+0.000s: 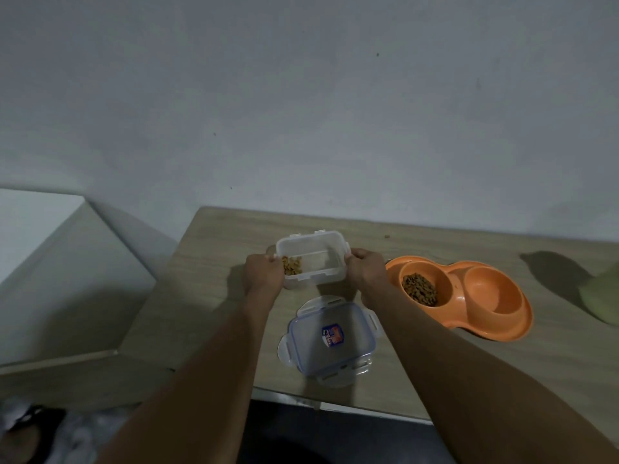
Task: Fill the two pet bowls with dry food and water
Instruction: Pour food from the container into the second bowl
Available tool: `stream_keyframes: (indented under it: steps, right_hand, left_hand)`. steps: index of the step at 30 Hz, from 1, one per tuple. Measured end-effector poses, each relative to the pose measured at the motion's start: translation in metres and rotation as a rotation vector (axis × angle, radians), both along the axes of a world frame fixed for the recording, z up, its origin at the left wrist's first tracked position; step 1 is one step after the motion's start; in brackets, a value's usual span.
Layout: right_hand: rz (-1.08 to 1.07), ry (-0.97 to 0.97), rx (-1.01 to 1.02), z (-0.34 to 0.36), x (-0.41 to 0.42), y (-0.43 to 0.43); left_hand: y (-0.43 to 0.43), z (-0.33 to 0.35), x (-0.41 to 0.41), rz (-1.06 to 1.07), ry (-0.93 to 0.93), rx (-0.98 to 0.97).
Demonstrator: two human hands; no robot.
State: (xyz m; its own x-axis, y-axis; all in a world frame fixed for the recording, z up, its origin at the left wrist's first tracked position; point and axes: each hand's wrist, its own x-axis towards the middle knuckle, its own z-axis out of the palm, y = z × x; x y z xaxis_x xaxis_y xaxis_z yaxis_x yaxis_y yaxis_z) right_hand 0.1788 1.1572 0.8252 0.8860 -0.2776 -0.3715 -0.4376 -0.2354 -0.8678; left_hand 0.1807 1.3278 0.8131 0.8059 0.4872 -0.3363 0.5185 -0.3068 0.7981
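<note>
A clear plastic food container (318,256) is held between both hands over the wooden table (234,236). My left hand (263,272) grips its left end and my right hand (365,267) grips its right end. A small heap of brown dry food (292,265) lies in its left part. To the right sits an orange double pet bowl (516,324). Its left bowl holds dry food (419,289); its right bowl (494,289) looks dry.
The container's clear lid (330,339) with a blue seal and a sticker lies flat near the table's front edge. A pale green object (603,296) sits at the far right edge. One stray kibble (387,236) lies by the wall. A white box (40,236) stands left of the table.
</note>
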Motion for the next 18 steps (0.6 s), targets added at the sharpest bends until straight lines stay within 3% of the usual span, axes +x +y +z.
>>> stream_keyframes:
  steps: [9, 14, 18]
  right_hand:
    - [-0.022, -0.012, -0.009, -0.007, 0.004, 0.002]
    - [-0.046, -0.018, -0.022, -0.002, -0.002, -0.002]
    - [-0.123, -0.093, -0.054, 0.012, -0.009, -0.019]
  left_hand:
    - [-0.001, 0.001, 0.005, -0.013, 0.044, 0.065]
    - [-0.006, 0.022, 0.000, -0.058, 0.099, 0.307]
    - [-0.019, 0.042, 0.000, -0.053, -0.025, 0.394]
